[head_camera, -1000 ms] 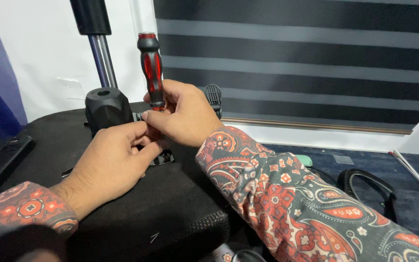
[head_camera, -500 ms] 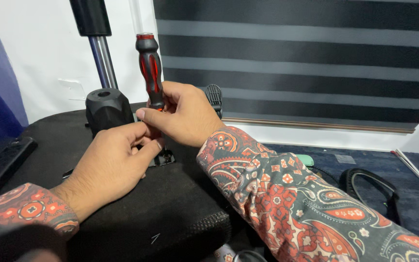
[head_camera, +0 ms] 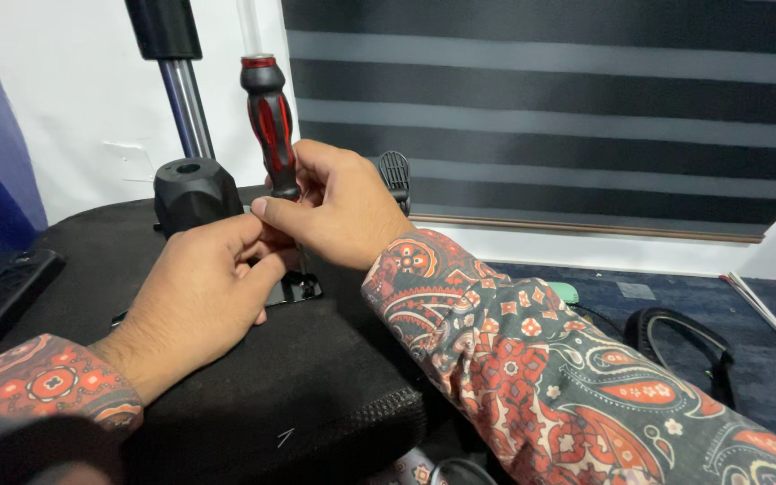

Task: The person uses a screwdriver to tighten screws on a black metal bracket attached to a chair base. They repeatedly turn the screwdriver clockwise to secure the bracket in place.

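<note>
Right hand (head_camera: 343,211) grips upright screwdriver (head_camera: 268,121); left hand (head_camera: 199,292) steadies shaft.

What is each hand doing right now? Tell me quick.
Left hand: curled beside the screwdriver shaft, fingertips against the right hand; whether it grips anything cannot be told.
Right hand: closed on the screwdriver, held upright.
</note>
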